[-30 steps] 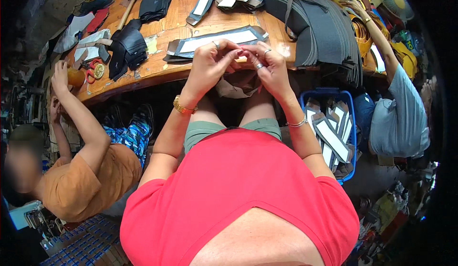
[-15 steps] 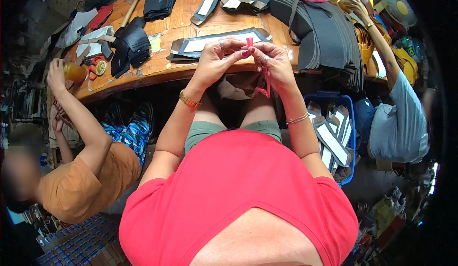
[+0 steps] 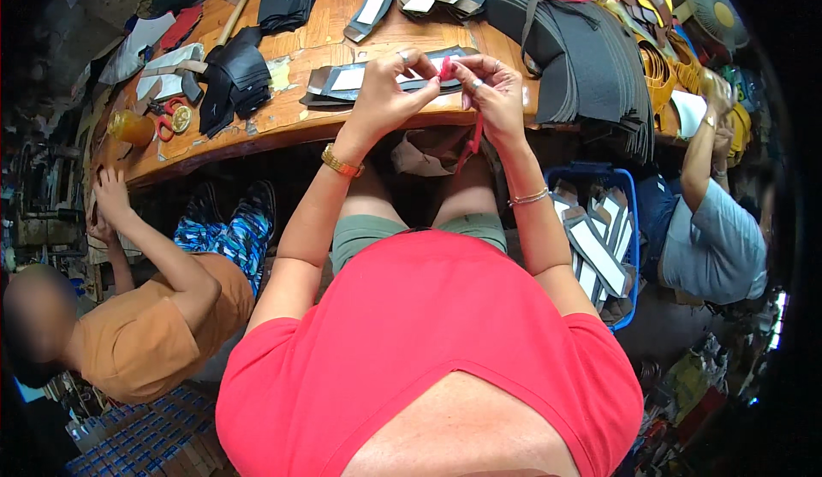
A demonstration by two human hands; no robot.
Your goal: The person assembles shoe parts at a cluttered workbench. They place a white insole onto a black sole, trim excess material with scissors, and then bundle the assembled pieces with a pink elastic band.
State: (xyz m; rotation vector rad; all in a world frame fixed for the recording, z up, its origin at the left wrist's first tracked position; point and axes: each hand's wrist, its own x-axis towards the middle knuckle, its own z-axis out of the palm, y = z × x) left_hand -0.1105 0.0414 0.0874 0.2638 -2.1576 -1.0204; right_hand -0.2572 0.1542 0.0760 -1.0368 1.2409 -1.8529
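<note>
A narrow pink-red strip (image 3: 445, 68), bent into a small loop, is held up between my two hands over the table's near edge. My right hand (image 3: 498, 98) pinches it between thumb and fingers, and the rest of the strip hangs below that hand. The thumb and index finger of my left hand (image 3: 390, 96) curve around to the loop, their tips at its left side. Behind my hands, a long dark piece with a white strip (image 3: 349, 80) lies on a small stack, partly covered by my fingers.
The wooden table (image 3: 295, 126) bears dark fabric stacks (image 3: 235, 83), scissors (image 3: 174, 119), a hammer (image 3: 235, 16), a jar (image 3: 131, 128) and layered grey sheets (image 3: 591, 66). A blue basket (image 3: 634, 220) of white-striped pieces stands right of my legs. Co-workers sit left and right.
My left fingers have parted slightly, and the strip's upright end is now a small loop. The left co-worker's hand has left the jar; the right co-worker's hand has come down from the table's back.
</note>
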